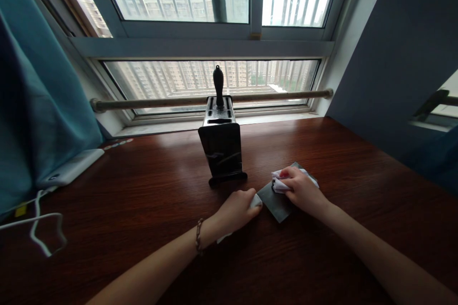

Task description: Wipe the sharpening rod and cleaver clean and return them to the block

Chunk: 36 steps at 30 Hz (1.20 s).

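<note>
Surface (143, 190), knife block (222, 150) toward far edge
Our left grip (236, 208) clasps a cleaver (275, 206), right grip (304, 191) a cloth (281, 187) upon it

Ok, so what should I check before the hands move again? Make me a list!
1. Left grip closed around the white handle: ok.
2. White cloth between the right grip and the knife blade: ok.
3. Right fingertips clear of the sharp edge: cannot tell, the cloth and hand hide parts of the blade.
4. Knife block standing upright, apart from both hands: ok.
5. White cord away from the blade: ok, it's far left.
</note>
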### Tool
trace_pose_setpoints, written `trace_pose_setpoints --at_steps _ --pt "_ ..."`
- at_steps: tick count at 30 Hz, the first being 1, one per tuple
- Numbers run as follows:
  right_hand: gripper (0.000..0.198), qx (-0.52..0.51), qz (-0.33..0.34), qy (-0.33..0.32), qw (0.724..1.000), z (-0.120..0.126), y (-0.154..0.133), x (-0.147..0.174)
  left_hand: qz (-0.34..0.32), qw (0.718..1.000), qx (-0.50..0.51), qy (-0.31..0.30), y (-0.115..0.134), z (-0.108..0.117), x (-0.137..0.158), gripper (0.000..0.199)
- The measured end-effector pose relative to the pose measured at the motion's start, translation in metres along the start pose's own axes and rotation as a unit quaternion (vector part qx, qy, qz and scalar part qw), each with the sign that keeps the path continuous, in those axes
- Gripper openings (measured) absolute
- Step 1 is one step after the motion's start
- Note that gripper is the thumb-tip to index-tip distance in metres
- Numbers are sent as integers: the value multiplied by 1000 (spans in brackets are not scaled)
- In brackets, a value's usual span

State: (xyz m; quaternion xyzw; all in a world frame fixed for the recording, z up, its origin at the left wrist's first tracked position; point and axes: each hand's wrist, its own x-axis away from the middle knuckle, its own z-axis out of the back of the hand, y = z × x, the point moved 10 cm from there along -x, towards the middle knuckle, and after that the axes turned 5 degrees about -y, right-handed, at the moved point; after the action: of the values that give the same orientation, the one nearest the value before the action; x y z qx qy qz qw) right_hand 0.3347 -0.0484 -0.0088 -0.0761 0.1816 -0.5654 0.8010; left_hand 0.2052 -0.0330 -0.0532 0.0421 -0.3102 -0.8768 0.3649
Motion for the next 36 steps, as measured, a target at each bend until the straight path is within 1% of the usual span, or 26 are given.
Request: trace_pose_setpoints --at_steps 4,8,10,12,16,19,26,30,32,34,36 --pt "23 -59 40 -5 997 -3 -11 -1 -4 1000 -7 1 -1 -1 -1 23" --pt "18 -130 88 -31 987 -13 -32 3 -13 1000 -10 4 -2 -4 0 18" --pt "17 -139 87 -30 986 -17 -39 5 -19 1000 -8 6 -2 -4 0 15" --pt "19 -117 62 -17 991 -18 -37 6 -17 1000 -8 10 -2 -4 0 13" --pt "15 -66 -20 2 998 -14 -13 4 -12 1000 -13 6 1 -3 2 15" --pt "11 -56 -71 -5 996 -12 8 2 -13 1000 -14 3 3 -3 3 15" --pt "15 -15 -142 6 990 0 30 2 -14 1000 -2 4 0 -5 1 22" --pt "19 1 -162 17 987 4 48 1 -13 1000 -1 4 0 -5 0 24" --pt "17 44 -187 44 980 11 65 2 -12 1000 -1 2 0 -4 1 25" --pt "16 89 -223 67 968 17 84 6 -14 1000 1 -2 1 -4 1 25" --pt "16 114 -243 77 960 20 95 8 -13 1000 5 -7 1 -4 1 25"
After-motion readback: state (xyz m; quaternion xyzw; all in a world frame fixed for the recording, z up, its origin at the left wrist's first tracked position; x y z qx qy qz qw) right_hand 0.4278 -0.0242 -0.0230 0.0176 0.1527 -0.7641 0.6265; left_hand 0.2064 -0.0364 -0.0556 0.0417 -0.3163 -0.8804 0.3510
